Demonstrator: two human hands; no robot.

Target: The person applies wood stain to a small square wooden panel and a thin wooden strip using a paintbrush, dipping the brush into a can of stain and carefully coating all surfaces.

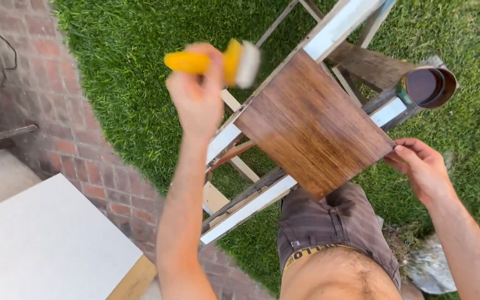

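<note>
A: Where's the board (312,125) sitting?

B: Flat across a rough wooden trestle (262,191) with white rails, out on the grass (123,66). It lies skewed to the rails, one corner pointing toward the person's shorts (334,222).

A: And the hands?

B: The left hand (198,94) is raised above the board's left edge, its grip closed round the yellow handle of a brush (218,62). The brush is blurred, so I can't make out the bristles. The right hand (420,166) has its fingertips pinching the board's right corner, grip nearly closed on the edge.

A: How would the board handle?

B: I'd judge it stiff and fairly light: it looks thin, a flat panel with straight grain. The top looks dark and glossy, likely wet with stain, so the face would be slippery and would mark if touched. Edges and corners are the sensible places to hold, as the right hand does.

A: Anything nearby to mind?

B: An open tin (428,87) of dark liquid perches on the trestle's far end, near the board's right side. A knock to the frame could tip it. A white sheet (45,244) lies well apart on the brick paving (68,128).
</note>
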